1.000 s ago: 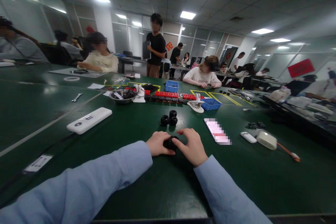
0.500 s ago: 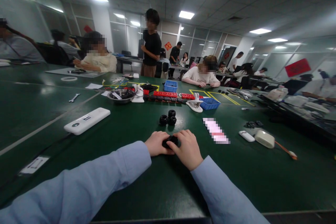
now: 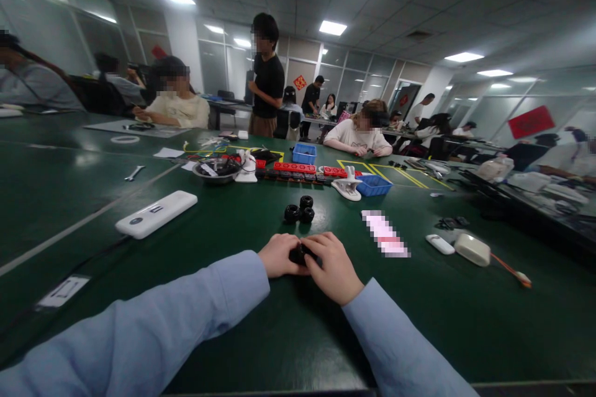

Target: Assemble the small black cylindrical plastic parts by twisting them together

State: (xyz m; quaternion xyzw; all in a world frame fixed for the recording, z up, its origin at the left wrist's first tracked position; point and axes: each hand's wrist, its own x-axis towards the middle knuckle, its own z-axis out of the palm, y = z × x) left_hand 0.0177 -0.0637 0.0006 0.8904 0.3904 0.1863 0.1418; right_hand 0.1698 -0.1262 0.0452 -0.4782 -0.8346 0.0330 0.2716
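Both hands grip a small black wheel point(image 3: 298, 254) low over the green table. My left hand point(image 3: 280, 255) closes on its left side, while the fingers and thumb of my right hand point(image 3: 333, 265) wrap round its right side. Much of this wheel is hidden by the fingers. Just beyond the hands, three similar black wheels point(image 3: 306, 214) with chunky tyres rest in a tight cluster, touching or nearly so.
A white power bank point(image 3: 157, 213) lies on the left with a wrench point(image 3: 135, 173) beyond it. To the right are a phone point(image 3: 385, 232) and a cream case point(image 3: 472, 249). Farther back stand a metal bowl point(image 3: 216, 180), red power strips point(image 3: 294, 167) and blue baskets point(image 3: 374, 186).
My right hand has shifted slightly, its thumb moving a little right over the wheel. The left hand keeps its grip. The whole view has drifted by a small amount.
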